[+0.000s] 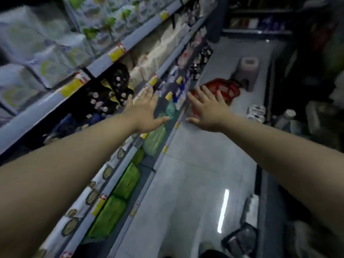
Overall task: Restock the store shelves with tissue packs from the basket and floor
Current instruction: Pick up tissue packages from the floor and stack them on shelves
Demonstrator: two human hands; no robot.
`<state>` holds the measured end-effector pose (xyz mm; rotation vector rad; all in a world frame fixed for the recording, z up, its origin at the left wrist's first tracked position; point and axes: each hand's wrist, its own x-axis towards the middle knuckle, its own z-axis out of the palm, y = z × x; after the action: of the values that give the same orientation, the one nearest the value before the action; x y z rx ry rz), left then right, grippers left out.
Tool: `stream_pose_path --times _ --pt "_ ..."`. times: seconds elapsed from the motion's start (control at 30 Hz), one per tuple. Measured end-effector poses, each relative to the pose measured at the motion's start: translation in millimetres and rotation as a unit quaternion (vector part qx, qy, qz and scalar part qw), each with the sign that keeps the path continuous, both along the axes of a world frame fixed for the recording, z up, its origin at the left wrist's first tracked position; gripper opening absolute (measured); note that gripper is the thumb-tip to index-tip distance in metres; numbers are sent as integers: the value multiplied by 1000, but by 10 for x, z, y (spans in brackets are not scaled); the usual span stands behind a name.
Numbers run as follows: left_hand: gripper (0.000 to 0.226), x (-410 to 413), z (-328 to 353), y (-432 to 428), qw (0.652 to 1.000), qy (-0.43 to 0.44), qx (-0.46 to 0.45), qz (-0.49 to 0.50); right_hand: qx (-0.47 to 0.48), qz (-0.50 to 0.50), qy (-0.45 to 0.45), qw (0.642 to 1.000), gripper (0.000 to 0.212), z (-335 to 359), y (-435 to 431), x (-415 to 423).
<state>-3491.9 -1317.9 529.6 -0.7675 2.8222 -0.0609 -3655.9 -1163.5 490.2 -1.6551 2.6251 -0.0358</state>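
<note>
Forearms stretch forward from the bottom corners of the head view, bare and level over the aisle. Beside them, on the person's left, green tissue packs (126, 180) lie in a row on the bottom shelf (149, 179), next to the grey tiled floor (195, 174).

Further out, the left hand (144, 112) hangs palm down over the shelf edges with its fingers straight and spread wide, holding nothing. The right hand (209, 111) mirrors it over the floor, its fingers just as wide and just as empty. The two hands are apart, with a clear gap between them.

Beyond the right hand's fingertips, a red basket (226, 90) sits on the floor close to the shelving. The hand covers part of it and the view is blurred, so its contents cannot be told. Behind it stands a small stool (248, 70). High on the left, plastic-wrapped tissue packs (46, 53) fill the upper shelf.

With both hands empty and aimed at the basket, the step in hand looks like fetching the next pack. That probably calls for moving closer and bending down, closing both hands on a pack, then finding a gap on the shelves.
</note>
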Motion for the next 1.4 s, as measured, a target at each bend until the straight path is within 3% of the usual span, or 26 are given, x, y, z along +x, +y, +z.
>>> stream_pose_path --times 0.23,0.53,0.73,0.97,1.13,1.23,1.33,1.4 --pt "97 -759 -1147 620 980 -85 47 -176 52 -197 -96 974 87 -1147 1148 35" --pt "93 -1100 -2804 1978 916 -166 80 -356 124 -396 -223 882 88 -2771 2667 650" --pt "92 -1119 -4200 2664 886 -223 120 -388 147 -450 -276 837 86 -4022 3314 876" --pt "94 -1010 -6030 3276 889 -255 194 -328 126 -507 -349 778 88 -5775 3605 1199" --pt "92 -824 -7351 3575 884 -304 246 -256 54 -577 -429 692 83 -7022 3649 1346" --pt "89 -763 -7968 3740 876 -300 337 -170 -15 -637 -481 602 84 -7586 3680 1355" --pt "69 -728 -8479 3889 858 -297 418 -46 -82 -705 -499 497 76 -8080 3692 1304" --pt "61 -708 -8752 3957 850 -285 443 -2 -101 -734 -483 467 71 -8332 3641 1257"
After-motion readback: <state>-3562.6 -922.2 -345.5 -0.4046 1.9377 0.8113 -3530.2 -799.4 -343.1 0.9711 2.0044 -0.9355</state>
